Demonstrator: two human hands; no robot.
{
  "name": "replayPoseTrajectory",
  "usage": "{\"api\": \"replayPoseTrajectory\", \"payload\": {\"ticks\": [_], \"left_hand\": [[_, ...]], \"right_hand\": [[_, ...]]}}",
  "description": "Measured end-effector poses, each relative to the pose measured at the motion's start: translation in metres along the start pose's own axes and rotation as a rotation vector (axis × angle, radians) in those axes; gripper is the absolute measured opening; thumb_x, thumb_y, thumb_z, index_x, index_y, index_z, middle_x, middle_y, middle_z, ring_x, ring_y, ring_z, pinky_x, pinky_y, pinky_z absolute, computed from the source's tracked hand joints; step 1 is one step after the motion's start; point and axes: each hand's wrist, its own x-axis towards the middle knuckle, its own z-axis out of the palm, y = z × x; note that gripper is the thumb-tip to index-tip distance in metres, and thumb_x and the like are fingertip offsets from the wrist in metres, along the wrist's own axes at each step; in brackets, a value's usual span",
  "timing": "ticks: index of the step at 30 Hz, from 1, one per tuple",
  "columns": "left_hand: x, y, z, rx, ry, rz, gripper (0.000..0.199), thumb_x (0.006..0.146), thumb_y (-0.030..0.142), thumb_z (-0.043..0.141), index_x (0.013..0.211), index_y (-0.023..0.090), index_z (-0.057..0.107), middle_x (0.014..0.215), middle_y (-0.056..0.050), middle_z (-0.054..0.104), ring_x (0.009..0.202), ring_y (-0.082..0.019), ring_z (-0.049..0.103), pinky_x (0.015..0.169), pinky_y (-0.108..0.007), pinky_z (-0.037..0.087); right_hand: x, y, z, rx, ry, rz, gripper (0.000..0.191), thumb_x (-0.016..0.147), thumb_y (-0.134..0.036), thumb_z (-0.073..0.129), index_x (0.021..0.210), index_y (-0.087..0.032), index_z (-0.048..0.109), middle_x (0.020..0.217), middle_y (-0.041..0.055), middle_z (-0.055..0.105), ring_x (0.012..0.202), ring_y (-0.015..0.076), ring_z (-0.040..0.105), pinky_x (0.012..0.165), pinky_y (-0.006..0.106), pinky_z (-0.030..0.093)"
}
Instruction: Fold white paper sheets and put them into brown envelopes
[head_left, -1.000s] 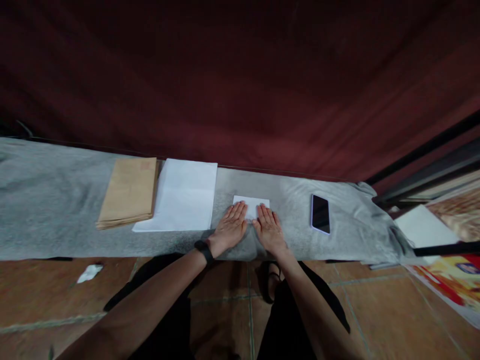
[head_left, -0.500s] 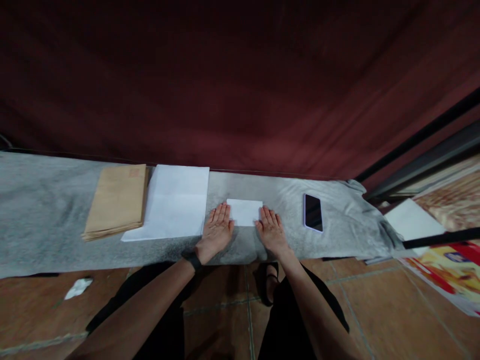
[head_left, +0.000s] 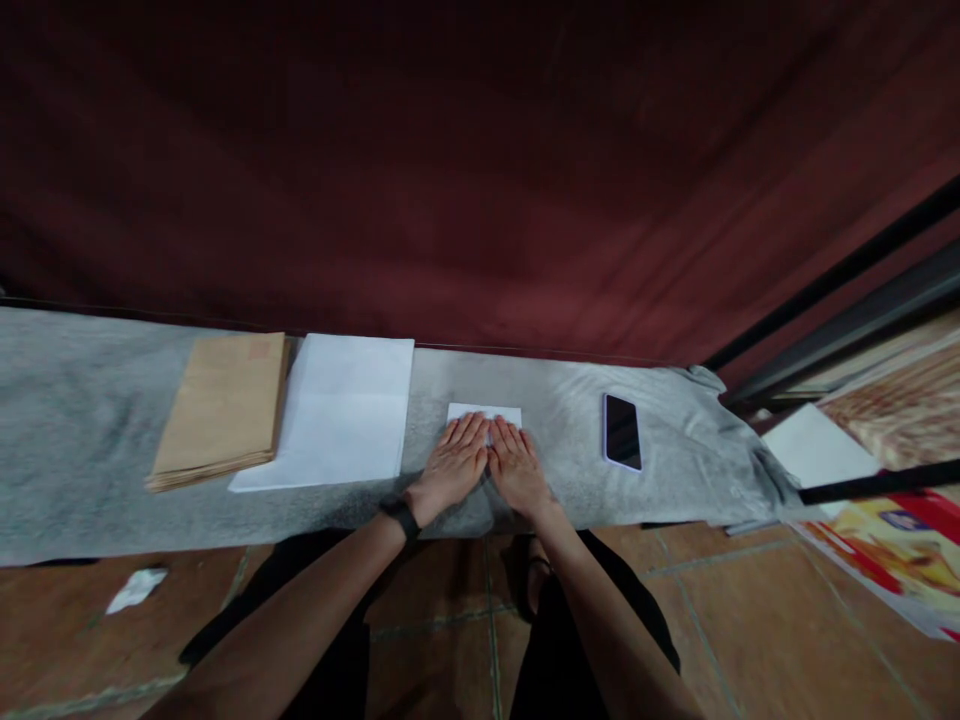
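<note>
A small white folded sheet of paper point(head_left: 484, 409) lies on the grey cloth, mostly covered by my hands; its far edge shows above my fingertips. My left hand point(head_left: 454, 462) rests flat on its left part, fingers stretched out. Beside it, my right hand point(head_left: 517, 470) lies flat on the right part, fingers extended, the two hands meeting at the thumbs. To the left of my hands is a stack of white paper point(head_left: 349, 405), partly beside a pile of brown envelopes point(head_left: 221, 400).
A phone point(head_left: 622, 432) with a pale purple case lies to the right on the grey cloth point(head_left: 540, 385). Behind the narrow surface hangs a dark red curtain point(head_left: 450, 200). A crumpled white tissue point(head_left: 136, 590) is on the tiled floor; a colourful box point(head_left: 900, 550) stands at far right.
Both my hands have slid inward from the sides of the folded paper to its middle, now side by side and covering most of it. The view has shifted slightly.
</note>
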Motion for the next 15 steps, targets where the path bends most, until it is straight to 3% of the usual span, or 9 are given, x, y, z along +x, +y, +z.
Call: {"api": "replayPoseTrajectory", "payload": {"ticks": [11,15], "left_hand": [[0.003,-0.016,-0.006,0.067,0.020,-0.193,0.059,0.099,0.026,0.028,0.153,0.003,0.039,0.162,-0.017,0.036,0.153,-0.026,0.028,0.126,-0.044,0.019],[0.004,-0.024,-0.010,0.004,0.046,-0.265,0.058,0.098,0.025,0.033,0.150,0.003,0.042,0.159,-0.019,0.041,0.150,-0.027,0.036,0.123,-0.044,0.029]], "right_hand": [[-0.003,0.018,0.002,-0.062,0.124,0.079,0.058,0.107,-0.041,0.035,0.155,-0.009,0.039,0.159,0.0156,0.041,0.146,0.0298,0.042,0.120,0.047,0.030],[-0.005,0.017,-0.004,-0.053,0.103,0.068,0.059,0.107,-0.042,0.035,0.153,-0.007,0.041,0.159,0.0161,0.040,0.148,0.0291,0.039,0.123,0.048,0.027]]}}
